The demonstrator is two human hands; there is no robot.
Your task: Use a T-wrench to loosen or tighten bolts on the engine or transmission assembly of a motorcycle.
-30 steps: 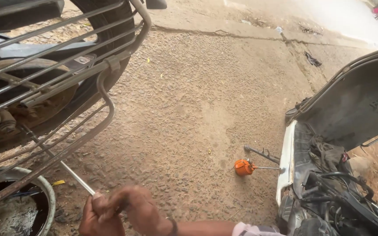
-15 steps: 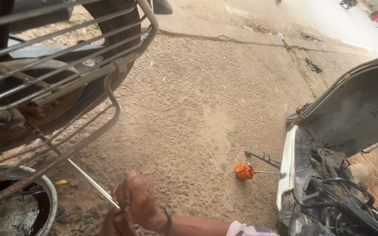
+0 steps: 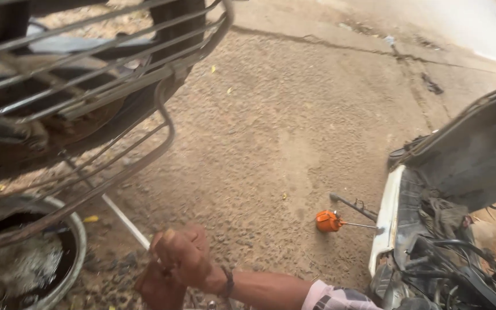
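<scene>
Two hands clenched together on a thin pale metal rod [image 3: 123, 217]: right hand [image 3: 186, 259] wrapped over left hand [image 3: 159, 287], low on coarse gritty concrete ground [image 3: 271, 143]. Rod slants up-left beneath a curved steel wire rack [image 3: 87, 80]. Round metal basin [image 3: 73, 258] at left. Orange-handled screwdriver [image 3: 331, 221] lies well apart, right.

An open-air roadside repair yard: rough cracked concrete ground [image 3: 294, 126], a metal-barred vehicle guard [image 3: 87, 74] at upper left, an opened grey bodywork panel [image 3: 477, 155] exposing wiring at right.
</scene>
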